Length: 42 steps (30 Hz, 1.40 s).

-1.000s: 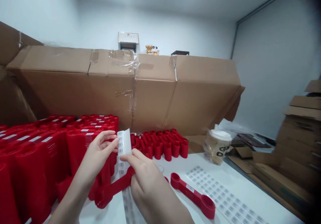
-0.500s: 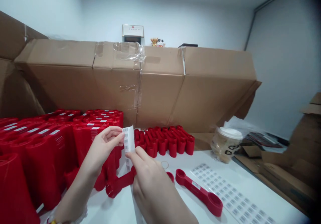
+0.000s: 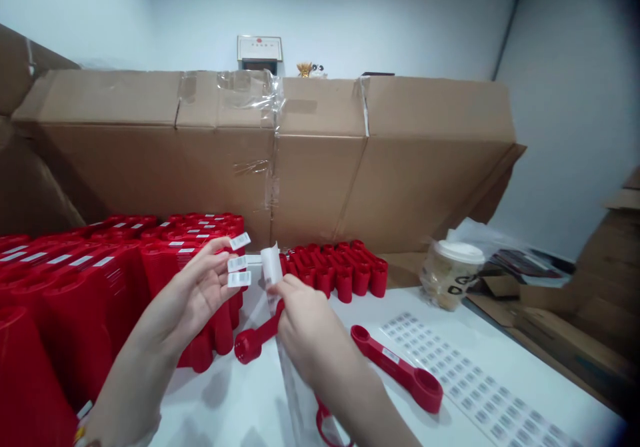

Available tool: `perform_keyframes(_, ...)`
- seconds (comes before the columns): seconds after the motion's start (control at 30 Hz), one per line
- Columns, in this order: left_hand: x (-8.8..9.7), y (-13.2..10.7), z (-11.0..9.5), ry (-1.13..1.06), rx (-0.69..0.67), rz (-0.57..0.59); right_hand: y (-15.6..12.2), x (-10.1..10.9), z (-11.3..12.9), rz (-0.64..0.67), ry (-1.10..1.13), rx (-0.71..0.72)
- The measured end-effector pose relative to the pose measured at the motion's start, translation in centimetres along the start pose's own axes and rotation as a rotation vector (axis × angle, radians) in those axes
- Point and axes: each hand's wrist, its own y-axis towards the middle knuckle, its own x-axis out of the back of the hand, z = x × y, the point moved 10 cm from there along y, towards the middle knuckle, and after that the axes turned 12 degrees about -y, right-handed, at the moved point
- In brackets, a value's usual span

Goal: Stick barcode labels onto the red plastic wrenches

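Note:
My left hand (image 3: pixel 200 297) is raised with its fingers spread. Three small white barcode labels (image 3: pixel 239 279) cling to its fingertips. My right hand (image 3: pixel 305 320) is closed on a curled label sheet (image 3: pixel 271 265), whose lower part hangs behind the hand. A red plastic bar with a round, cup-like end (image 3: pixel 249 347) sticks out left of this hand; whether the fingers also grip it, I cannot tell. To the right, a red bar with round hollow ends (image 3: pixel 397 367) lies on the table with a label on its middle. Another red ring-shaped end (image 3: pixel 327 427) shows under my right forearm.
Many red pieces (image 3: pixel 115 300) stand packed on the left, several with labels on top. A smaller row (image 3: pixel 345 267) stands at the back. A printed label sheet (image 3: pixel 465 380) lies on the right, near a bagged cup (image 3: pixel 450 277). Cardboard (image 3: pixel 320 187) walls the back.
My left hand has moved away from the label sheet and opened out, now showing labels on its fingertips. My right hand has kept the sheet and shifted slightly right.

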Motion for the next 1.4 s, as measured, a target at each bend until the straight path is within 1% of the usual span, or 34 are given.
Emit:
perform_keyframes(0.07,-0.7,-1.2,-0.5,-0.058,0.024,-0.002,0.5,1.9,-1.4,-0.089,0.104,0.003)
perform_keyframes(0.17,-2.6,-2.7,0.0,-0.066,0.093,0.068,0.5,5.0,-3.1,-0.257,0.232,0.041)
perform_keyframes(0.23,-4.2,-3.6,1.1,0.031,0.131,0.155,0.0,6.9,-3.7,-0.356,0.319,0.058)
perform_keyframes(0.3,-5.3,-4.3,2.7,0.148,0.179,0.211,-0.8,8.2,-3.9,-0.438,0.394,0.06)
perform_keyframes(0.37,-6.0,-4.8,4.1,0.211,0.212,0.223,-1.5,9.1,-3.8,-0.487,0.451,0.049)
perform_keyframes(0.4,-6.0,-4.9,4.5,0.222,0.21,0.209,-1.8,9.3,-3.7,-0.5,0.475,0.038)
perform_keyframes(0.47,-5.7,-4.9,4.5,0.233,0.159,0.159,-2.3,9.5,-3.5,-0.512,0.52,0.026)
perform_keyframes(0.6,-4.4,-4.9,3.2,0.279,0.013,0.044,-2.7,9.4,-2.9,-0.484,0.58,0.035)
perform_keyframes(0.67,-3.9,-5.1,2.5,0.309,-0.031,-0.014,-2.8,9.1,-2.8,-0.452,0.602,0.027)
perform_keyframes(0.73,-3.8,-5.4,2.1,0.321,-0.037,-0.066,-2.9,8.8,-2.7,-0.428,0.628,0.021)
perform_keyframes(0.83,-3.9,-5.8,2.1,0.303,-0.008,-0.107,-3.0,8.4,-2.5,-0.412,0.657,0.023)
perform_keyframes(0.9,-3.8,-5.7,2.1,0.307,-0.005,-0.101,-3.0,8.3,-2.3,-0.408,0.666,0.025)
perform_keyframes(1.07,-3.5,-4.8,2.3,0.331,-0.03,-0.015,-2.9,8.2,-2.1,-0.421,0.665,0.042)
perform_keyframes(1.27,-3.2,-4.8,2.6,0.323,-0.02,-0.037,-2.7,8.2,-2.1,-0.414,0.684,0.045)
perform_keyframes(1.4,-3.4,-4.9,2.5,0.338,-0.017,-0.04,-2.7,8.2,-2.0,-0.413,0.684,0.039)
